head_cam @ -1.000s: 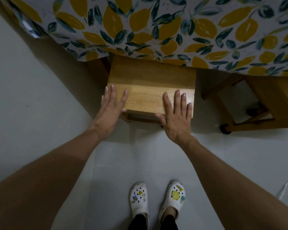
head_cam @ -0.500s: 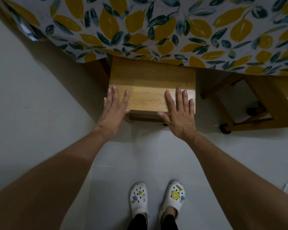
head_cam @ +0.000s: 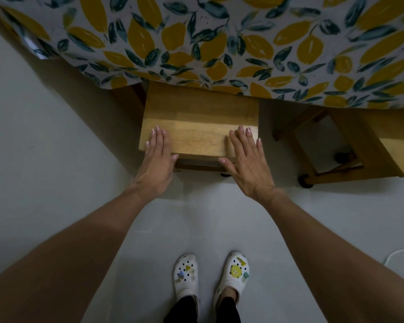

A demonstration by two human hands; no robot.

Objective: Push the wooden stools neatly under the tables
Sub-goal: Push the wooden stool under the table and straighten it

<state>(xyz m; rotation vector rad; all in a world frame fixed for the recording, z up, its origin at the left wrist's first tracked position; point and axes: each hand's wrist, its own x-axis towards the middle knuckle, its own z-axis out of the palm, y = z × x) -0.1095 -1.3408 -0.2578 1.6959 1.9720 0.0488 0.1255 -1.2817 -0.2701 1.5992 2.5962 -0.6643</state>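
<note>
A light wooden stool stands on the floor, its far half under the table's lemon-print cloth. My left hand lies flat on the near left corner of the seat, fingers together, thumb at the front edge. On the near right corner rests my right hand, also flat, its thumb hooked over the front edge. Neither hand grips the seat. A second wooden stool stands to the right, partly under the cloth.
The pale tiled floor stretches toward me, where my feet in white clogs stand. A wooden table leg is just left of the stool. A white cable lies at the right edge. A wall runs along the left.
The stool has slid a little further under the cloth. Both hands have slipped back toward the seat's near edge, with the fingers drawn closer together.
</note>
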